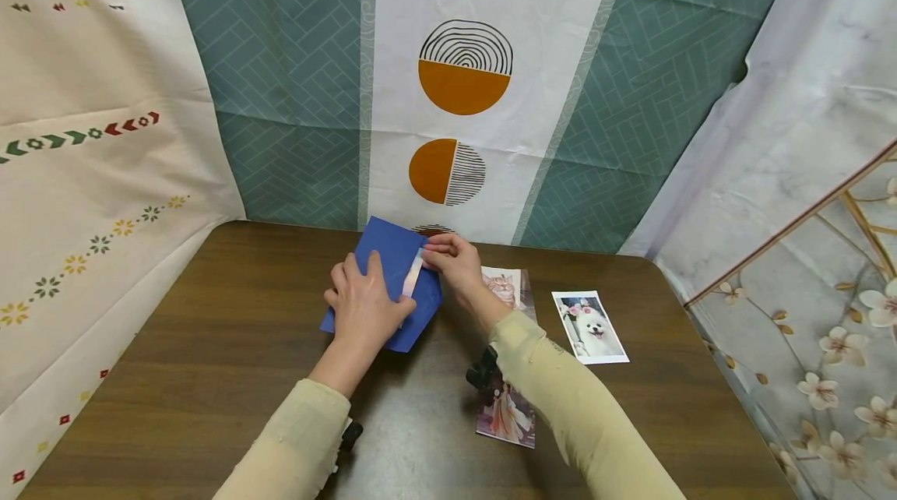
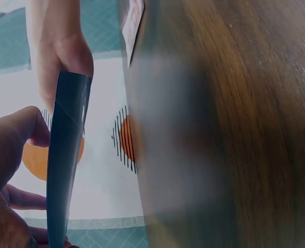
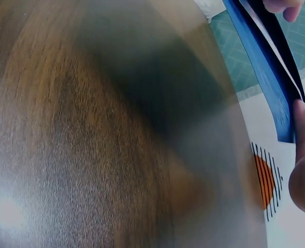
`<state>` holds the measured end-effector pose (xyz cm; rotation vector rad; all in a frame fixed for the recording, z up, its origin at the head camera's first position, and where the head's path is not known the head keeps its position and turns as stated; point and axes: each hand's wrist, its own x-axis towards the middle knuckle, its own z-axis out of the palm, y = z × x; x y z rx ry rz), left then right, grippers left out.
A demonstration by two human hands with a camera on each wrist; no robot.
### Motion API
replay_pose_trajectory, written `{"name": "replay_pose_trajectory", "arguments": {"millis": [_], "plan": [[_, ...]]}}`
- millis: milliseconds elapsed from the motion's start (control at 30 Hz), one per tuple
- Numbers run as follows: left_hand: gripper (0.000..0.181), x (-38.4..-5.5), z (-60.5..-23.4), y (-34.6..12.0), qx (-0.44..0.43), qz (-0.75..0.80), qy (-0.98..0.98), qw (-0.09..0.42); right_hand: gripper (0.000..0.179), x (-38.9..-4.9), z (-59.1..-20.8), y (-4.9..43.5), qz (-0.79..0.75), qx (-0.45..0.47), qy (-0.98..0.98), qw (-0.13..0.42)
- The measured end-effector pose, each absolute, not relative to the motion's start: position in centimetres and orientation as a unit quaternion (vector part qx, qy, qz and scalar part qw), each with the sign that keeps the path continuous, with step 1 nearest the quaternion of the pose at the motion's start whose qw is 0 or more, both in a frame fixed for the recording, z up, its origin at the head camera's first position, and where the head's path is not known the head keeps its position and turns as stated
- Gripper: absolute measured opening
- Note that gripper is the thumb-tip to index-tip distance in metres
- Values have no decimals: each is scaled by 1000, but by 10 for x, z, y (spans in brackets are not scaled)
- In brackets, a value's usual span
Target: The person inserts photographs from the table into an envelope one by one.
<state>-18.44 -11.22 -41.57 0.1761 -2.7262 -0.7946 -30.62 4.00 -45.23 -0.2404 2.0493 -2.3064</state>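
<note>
a blue envelope [image 1: 384, 251] is held up in both hands, seemingly clear of the table [image 1: 231, 360]. it is gripped by the left hand [image 1: 364, 304], fingers spread over its face; its right-hand edge is pinched by the right hand [image 1: 457, 260], beside a pale strip [image 1: 413, 276] showing in its opening. whether the strip is also pinched cannot be told. the opening is best kept parted by light pressure, so that neither paper nor strip is creased. the table is dark, wood-grained and glossy. right of the envelope, a cat picture [image 1: 501, 286] and a pink-toned picture [image 1: 506, 416] are partly hidden; farther right, a white dog photo [image 1: 592, 327] is laid flat. behind the envelope, a green-and-white cloth [image 1: 294, 40] with orange circles is hung.
</note>
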Motion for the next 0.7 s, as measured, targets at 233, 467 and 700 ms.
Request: {"name": "replay_pose_trajectory", "arguments": {"millis": [233, 467, 700], "plan": [[91, -184, -415, -111, 70, -289, -944, 145, 27, -305, -450, 32, -747, -64, 661, 17], [92, -186, -415, -115, 83, -302, -940, 138, 27, -305, -446, 34, -742, -85, 663, 37], [94, -187, -416, -117, 87, -307, -939, 127, 30, -307, -439, 46, -695, -132, 706, 27]]}}
